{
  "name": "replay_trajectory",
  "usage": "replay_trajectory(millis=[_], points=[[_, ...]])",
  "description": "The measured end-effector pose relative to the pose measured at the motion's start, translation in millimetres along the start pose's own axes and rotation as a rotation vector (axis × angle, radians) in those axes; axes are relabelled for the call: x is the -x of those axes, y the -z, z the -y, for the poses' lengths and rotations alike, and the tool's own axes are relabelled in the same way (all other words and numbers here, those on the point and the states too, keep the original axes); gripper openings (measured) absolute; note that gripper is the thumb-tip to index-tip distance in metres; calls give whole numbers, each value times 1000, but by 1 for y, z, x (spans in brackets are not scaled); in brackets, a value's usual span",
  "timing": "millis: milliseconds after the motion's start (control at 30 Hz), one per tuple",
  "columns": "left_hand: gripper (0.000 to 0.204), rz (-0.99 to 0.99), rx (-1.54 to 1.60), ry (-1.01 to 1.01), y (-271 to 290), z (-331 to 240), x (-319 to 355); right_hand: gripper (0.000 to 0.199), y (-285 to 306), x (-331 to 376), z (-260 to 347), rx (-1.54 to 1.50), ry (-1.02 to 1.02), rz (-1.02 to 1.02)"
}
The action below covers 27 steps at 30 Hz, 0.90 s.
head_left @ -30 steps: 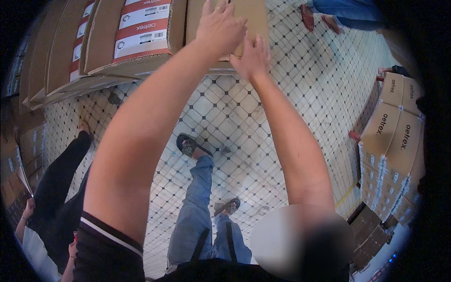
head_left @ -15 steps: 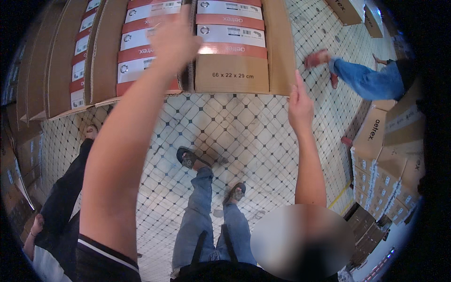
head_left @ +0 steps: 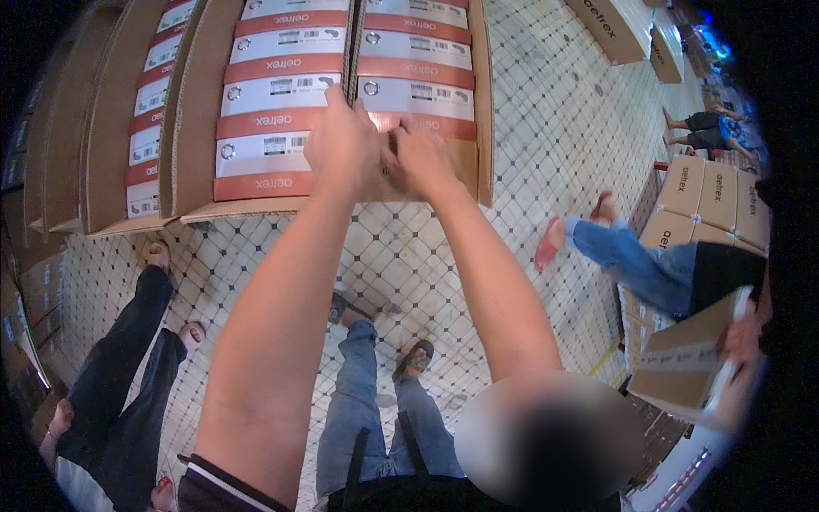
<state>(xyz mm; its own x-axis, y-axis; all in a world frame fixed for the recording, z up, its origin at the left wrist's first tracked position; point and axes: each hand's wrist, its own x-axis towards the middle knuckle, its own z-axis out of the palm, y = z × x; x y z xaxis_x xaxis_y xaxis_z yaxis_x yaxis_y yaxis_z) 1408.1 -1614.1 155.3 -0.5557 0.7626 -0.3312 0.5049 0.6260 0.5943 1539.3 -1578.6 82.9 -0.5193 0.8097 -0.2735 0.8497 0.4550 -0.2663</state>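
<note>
Two open brown cartons, a left carton (head_left: 194,111) and a right carton (head_left: 484,128), stand side by side, filled with rows of white-and-red shoe boxes (head_left: 264,154). My left hand (head_left: 343,141) is closed at the touching walls between the cartons, fingers around the cardboard edge. Just right of it, my right hand (head_left: 422,160) has its fingers curled over the near end of the right carton, above a plain brown panel (head_left: 466,166). What those fingers hold is hidden. Both forearms reach forward from below.
More open cartons of shoe boxes (head_left: 145,162) line the left. On the right, a person in jeans (head_left: 627,260) carries a carton (head_left: 682,367) past stacked cartons (head_left: 704,192). Another person's legs (head_left: 128,350) are at the lower left, on the tiled floor (head_left: 281,282).
My right hand has come from the right carton's outer side to its near end beside my left. My left hand has drawn nearer me. The person in jeans now shows with a carton.
</note>
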Motion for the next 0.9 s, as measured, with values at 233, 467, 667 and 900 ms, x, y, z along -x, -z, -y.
replay_trajectory(millis=[233,467,667,900], points=[[37,-20,38,45,0,-4,0,21,60,91,21,-23,192,-256],[38,1,32,52,2,-7,-2,22,70,123,1,-192,92,-452],[39,25,-52,79,3,-13,-1,45,73,-8,-43,-85,-357,-625],[37,13,-42,79,7,-16,-2,39,99,7,-102,-338,-488,-316]])
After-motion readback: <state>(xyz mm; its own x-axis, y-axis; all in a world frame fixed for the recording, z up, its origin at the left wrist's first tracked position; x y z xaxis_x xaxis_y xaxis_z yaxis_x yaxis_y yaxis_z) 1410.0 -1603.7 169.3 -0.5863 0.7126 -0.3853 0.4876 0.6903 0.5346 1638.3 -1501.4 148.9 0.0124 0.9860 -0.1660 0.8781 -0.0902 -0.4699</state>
